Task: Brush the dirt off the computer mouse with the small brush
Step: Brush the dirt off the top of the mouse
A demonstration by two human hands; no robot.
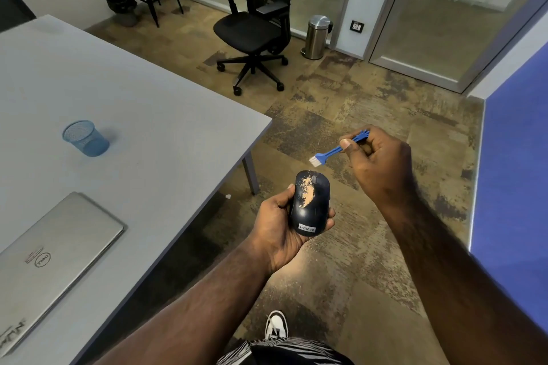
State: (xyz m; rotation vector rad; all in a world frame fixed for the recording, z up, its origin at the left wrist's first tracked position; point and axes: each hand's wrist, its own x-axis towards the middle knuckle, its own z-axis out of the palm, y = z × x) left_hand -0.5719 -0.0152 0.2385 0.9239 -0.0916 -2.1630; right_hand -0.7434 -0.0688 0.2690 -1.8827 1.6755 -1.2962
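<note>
Both hands worked together: left hand (281,218) gripped the dirty mouse (310,203) steady, while right hand (374,161) pinched the brush (332,152) just above it, poised to sweep.

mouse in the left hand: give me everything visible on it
The dark navy plastic computer mouse lies top-up in the palm of the left hand, over the floor beside the grey table, nose pointing away. A white Lenovo label sits at its rear end. A tan streak of dirt runs along the left button and back. The scroll wheel is barely discernible. The small blue brush in the right hand hovers just beyond its nose, white bristles not touching.
</note>
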